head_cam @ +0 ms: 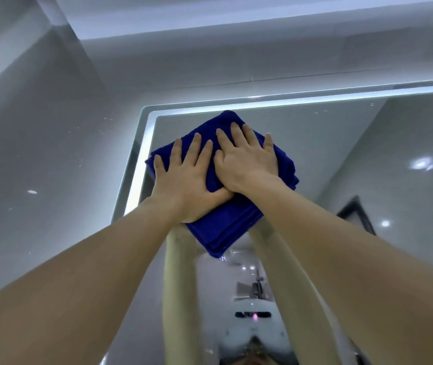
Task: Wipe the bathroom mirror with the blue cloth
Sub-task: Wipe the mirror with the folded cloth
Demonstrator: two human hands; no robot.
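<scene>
Left hand [183,180] and right hand [249,164], fingers spread flat, are pressing the cloth [225,225] into the top-left corner of the mirror [328,159]; wiping is seemingly just getting underway, with the lower glass probably left to do.

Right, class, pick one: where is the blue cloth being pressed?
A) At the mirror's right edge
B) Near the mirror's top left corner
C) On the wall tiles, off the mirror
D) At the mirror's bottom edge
B: the blue cloth lies against the mirror just inside its lit top left corner, with the left hand and the right hand pressing flat on it.
</scene>
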